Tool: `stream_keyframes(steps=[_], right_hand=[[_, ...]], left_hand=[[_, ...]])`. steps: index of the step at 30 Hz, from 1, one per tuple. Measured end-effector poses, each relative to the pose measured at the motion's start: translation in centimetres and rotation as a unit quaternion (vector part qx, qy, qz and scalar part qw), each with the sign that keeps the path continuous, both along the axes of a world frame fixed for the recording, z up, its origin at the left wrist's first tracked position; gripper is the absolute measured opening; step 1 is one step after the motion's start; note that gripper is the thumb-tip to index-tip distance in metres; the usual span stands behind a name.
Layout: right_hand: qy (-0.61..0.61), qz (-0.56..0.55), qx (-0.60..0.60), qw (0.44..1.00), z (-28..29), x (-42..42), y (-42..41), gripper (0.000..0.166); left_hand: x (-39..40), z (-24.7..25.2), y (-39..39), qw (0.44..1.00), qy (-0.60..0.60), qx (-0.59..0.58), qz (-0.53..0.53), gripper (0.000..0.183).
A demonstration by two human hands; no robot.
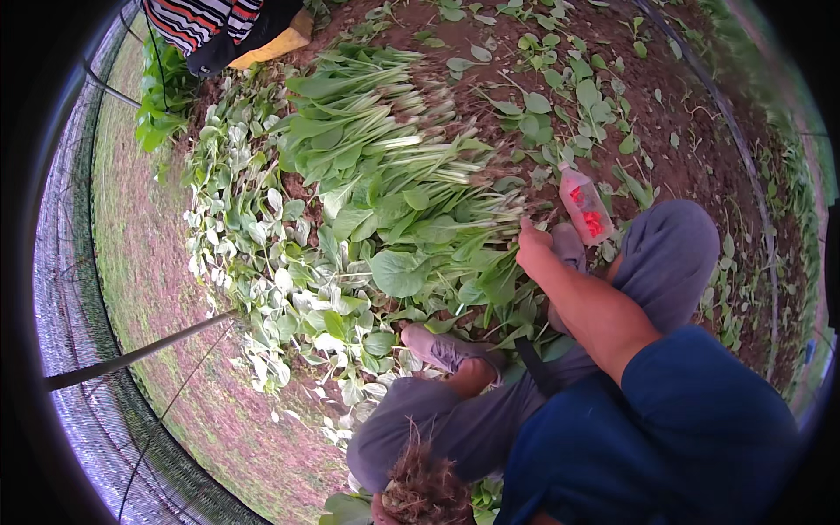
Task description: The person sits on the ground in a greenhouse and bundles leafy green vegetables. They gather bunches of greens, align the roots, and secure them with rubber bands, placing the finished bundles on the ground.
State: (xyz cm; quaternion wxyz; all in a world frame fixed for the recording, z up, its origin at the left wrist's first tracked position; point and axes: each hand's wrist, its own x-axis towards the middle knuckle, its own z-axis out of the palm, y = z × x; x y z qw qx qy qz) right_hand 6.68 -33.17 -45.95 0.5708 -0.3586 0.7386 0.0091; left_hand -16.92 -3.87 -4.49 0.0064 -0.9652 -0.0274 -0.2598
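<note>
My left hand [380, 512], at the bottom edge, is shut on a bunch of leafy greens whose tangled, soil-brown roots [426, 485] point up beside my left knee. Much of that hand and the bunch's leaves are hidden or cut off. My right hand [535, 248] is closed around stems at the root end of leafy greens [495, 272], though the fingers are partly hidden. These greens lie at the near end of a long row of pulled leafy greens [387, 157], roots to the right and leaves to the left.
A clear plastic bottle [586, 203] with small red items inside lies right of my right hand. Loose leaves [282, 282] cover the ground left of the row. A person in a striped top [203, 23] is at the upper left. A pole [138, 354] stands by mesh netting [65, 262].
</note>
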Motion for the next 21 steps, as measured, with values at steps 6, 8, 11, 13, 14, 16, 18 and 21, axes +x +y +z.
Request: stream_keyframes(steps=[6, 8, 11, 13, 14, 16, 18, 21], right_hand=[[-0.144, -0.052, 0.1, 0.983, -1.9, -0.3, -1.3, 0.019], [-0.154, -0.049, 0.09, 0.983, -1.1, -0.4, -0.7, 0.02], [-0.133, -0.075, 0.032, 0.988, -0.5, -1.1, -0.9, 0.021], [-0.11, -0.129, -0.041, 0.985, -0.4, -1.2, -1.6, 0.021], [-0.149, -0.14, -0.048, 0.978, -0.2, -1.8, -2.1, 0.027], [-0.113, -0.049, -0.087, 0.989, 3.0, -0.9, -1.8, 0.045], [-0.092, 0.02, -0.101, 0.99, 4.8, -0.6, -2.0, 0.063], [-0.091, 0.096, -0.088, 0.987, 5.0, -0.4, -1.4, 0.068]], left_hand=[[0.5, -0.2, -0.2, 1.0, 0.006, -0.002, -0.007, 0.09], [0.5, -0.2, -0.3, 1.0, 0.011, -0.003, -0.004, 0.09], [0.9, -0.1, -0.2, 1.0, 0.013, -0.004, -0.009, 0.089], [1.1, -0.1, -0.2, 1.0, 0.013, -0.008, -0.017, 0.089], [1.3, 0.0, -0.1, 1.0, 0.013, -0.009, -0.021, 0.089], [0.9, -0.2, -0.2, 1.0, 0.014, -0.006, -0.011, 0.089], [0.7, -0.2, -0.2, 1.0, 0.015, -0.007, -0.013, 0.089], [0.7, -0.2, -0.3, 1.0, 0.015, -0.012, -0.017, 0.088]])
